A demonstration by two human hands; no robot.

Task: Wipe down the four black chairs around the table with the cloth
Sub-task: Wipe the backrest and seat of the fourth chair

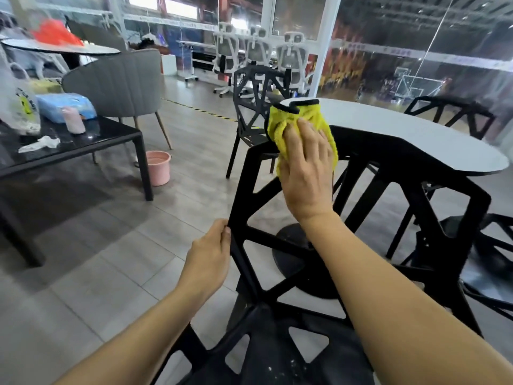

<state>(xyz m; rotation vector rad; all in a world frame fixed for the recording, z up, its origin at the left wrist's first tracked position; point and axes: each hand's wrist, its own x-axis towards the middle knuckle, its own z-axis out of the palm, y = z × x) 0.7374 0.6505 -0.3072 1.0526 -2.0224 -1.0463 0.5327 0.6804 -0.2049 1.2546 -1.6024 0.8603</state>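
Note:
A black geometric chair (369,151) stands right in front of me, its open-framed backrest facing me. My right hand (308,173) lies flat, fingers straight, and presses a yellow cloth (302,120) with black trim onto the top left corner of the backrest. My left hand (208,259) grips the left edge of that backrest lower down. Behind it is the white oval table (402,134). A second black chair (255,107) stands at the table's far left end, a third (455,112) at its far side, and a fourth (488,262) at the right.
To the left is a low black table (83,143) with a plastic bag, a blue tissue pack and a pink bottle. A pink bucket (158,168) sits on the floor by its leg. A grey upholstered chair (119,81) stands behind. White office chairs line the back.

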